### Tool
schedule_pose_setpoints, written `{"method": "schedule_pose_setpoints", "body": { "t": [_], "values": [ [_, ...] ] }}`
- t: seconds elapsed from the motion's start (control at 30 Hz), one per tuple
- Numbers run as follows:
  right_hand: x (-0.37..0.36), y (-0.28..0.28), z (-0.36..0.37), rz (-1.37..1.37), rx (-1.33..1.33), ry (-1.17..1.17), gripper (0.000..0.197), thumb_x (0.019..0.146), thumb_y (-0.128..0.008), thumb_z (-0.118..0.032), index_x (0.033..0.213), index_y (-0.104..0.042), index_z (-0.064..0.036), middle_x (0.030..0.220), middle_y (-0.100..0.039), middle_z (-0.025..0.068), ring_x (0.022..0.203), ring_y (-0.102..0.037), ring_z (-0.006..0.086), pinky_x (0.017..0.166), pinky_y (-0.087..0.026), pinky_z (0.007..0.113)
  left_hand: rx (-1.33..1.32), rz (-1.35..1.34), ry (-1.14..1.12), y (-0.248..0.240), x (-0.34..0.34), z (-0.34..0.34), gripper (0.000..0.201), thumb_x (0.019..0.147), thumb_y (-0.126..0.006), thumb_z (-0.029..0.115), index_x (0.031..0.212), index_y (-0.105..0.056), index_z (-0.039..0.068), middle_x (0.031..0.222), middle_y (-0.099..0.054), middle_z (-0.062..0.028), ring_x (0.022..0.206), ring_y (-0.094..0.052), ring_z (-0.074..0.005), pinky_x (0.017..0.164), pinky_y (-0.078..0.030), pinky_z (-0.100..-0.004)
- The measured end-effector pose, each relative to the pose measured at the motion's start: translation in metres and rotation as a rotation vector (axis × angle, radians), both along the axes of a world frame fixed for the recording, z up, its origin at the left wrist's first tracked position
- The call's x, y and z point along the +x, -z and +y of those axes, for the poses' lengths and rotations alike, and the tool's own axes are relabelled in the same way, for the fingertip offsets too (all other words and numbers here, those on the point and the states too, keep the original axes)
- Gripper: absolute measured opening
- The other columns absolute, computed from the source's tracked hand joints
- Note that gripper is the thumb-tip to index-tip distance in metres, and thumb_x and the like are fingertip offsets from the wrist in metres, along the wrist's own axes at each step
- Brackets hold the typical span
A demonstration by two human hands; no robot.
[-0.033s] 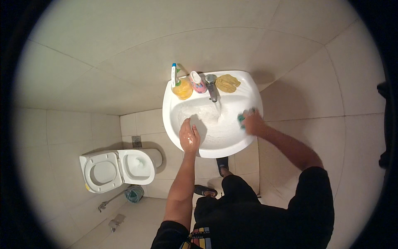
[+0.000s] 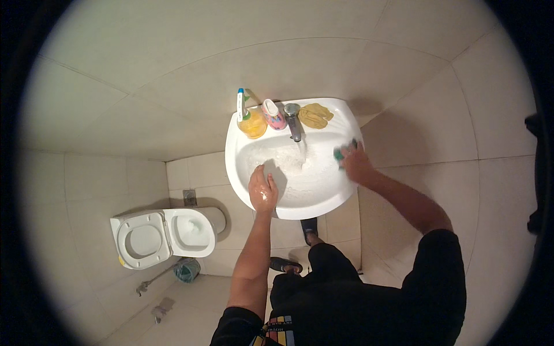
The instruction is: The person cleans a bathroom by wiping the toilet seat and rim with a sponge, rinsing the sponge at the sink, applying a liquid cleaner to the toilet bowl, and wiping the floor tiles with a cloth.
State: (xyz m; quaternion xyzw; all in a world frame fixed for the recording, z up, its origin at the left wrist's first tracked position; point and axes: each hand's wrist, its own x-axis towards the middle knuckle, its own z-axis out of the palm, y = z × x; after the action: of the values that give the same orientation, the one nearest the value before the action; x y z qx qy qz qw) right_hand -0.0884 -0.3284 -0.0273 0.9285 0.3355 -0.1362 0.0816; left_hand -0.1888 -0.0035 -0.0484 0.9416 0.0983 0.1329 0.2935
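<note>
A white washbasin (image 2: pixel 323 199) holds foamy water, and a thin stream runs into it from the metal tap (image 2: pixel 294 120). My right hand (image 2: pixel 359 165) is closed around a green scouring pad (image 2: pixel 339 154) at the basin's right inner wall, close to the rim. Motion blurs that hand slightly. My left hand (image 2: pixel 263 193) rests over the front left rim, fingers stretched forward and thumb apart. It looks wet, with suds on its back, and holds nothing.
Along the basin's back ledge stand a yellow spray bottle (image 2: pixel 253 124) and a pink container (image 2: pixel 275 118); right of the tap lies a crumpled mustard-yellow cloth or glove (image 2: pixel 315 116). Down to the left are a toilet (image 2: pixel 190 232) with raised lid and a small bin (image 2: pixel 187 270).
My right hand has shifted a little up along the basin's right side with the scouring pad. My left hand has stayed in place.
</note>
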Motion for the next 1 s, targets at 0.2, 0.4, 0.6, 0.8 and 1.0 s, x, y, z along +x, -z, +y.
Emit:
{"method": "schedule_pose_setpoints", "body": {
  "t": [0.2,0.4,0.6,0.8,1.0],
  "values": [
    [0.017,0.039,0.005,-0.354,0.162,0.155,0.030,0.098,-0.061,-0.020,0.121,-0.074,-0.0065,0.142,-0.057,0.0207,0.122,-0.056,0.0359,0.109,-0.041,0.057,0.069,0.055,0.017,0.011,0.007,0.003,0.038,0.094,-0.066,0.013,0.128,-0.061,-0.003,0.127,-0.066,-0.0249,0.119,-0.063,-0.0421,0.102,-0.050,-0.0493],
    [-0.018,0.110,0.107,-0.202,0.147,0.330,0.030,0.098,-0.059,-0.027,0.121,-0.076,-0.0171,0.148,-0.052,0.0203,0.122,-0.053,0.0389,0.097,-0.046,0.052,0.156,0.187,0.026,0.015,0.008,0.000,0.043,0.093,-0.068,0.017,0.132,-0.060,0.000,0.128,-0.066,-0.0229,0.120,-0.063,-0.0406,0.102,-0.050,-0.0496],
    [0.006,0.128,0.180,0.230,0.984,0.628,0.048,0.079,-0.081,-0.016,0.126,-0.070,-0.0154,0.131,-0.060,0.0248,0.128,-0.055,0.0448,0.108,-0.045,0.055,-0.196,0.432,-0.048,0.051,0.021,-0.004,0.055,0.095,-0.071,0.022,0.143,-0.054,0.002,0.140,-0.061,-0.0207,0.127,-0.060,-0.0384,0.107,-0.048,-0.0485],
    [-0.002,0.088,0.139,0.218,1.059,0.560,0.025,0.073,-0.088,-0.018,0.091,-0.078,-0.0049,0.101,-0.074,0.0155,0.099,-0.071,0.0351,0.090,-0.056,0.044,-1.273,0.480,-0.209,0.087,0.066,-0.038,0.071,0.088,-0.068,0.010,0.153,-0.040,0.007,0.143,-0.056,-0.0181,0.126,-0.056,-0.0267,0.105,-0.046,-0.0366],
    [-0.005,0.021,0.066,0.267,0.981,0.629,0.017,0.084,-0.077,-0.019,0.097,-0.078,-0.0071,0.104,-0.075,0.0159,0.102,-0.070,0.0380,0.092,-0.055,0.047,-0.771,0.530,-0.043,0.067,0.076,-0.049,0.057,0.082,-0.073,0.004,0.137,-0.062,0.003,0.116,-0.072,-0.0146,0.100,-0.069,-0.0233,0.088,-0.055,-0.0365]
  ]
}}
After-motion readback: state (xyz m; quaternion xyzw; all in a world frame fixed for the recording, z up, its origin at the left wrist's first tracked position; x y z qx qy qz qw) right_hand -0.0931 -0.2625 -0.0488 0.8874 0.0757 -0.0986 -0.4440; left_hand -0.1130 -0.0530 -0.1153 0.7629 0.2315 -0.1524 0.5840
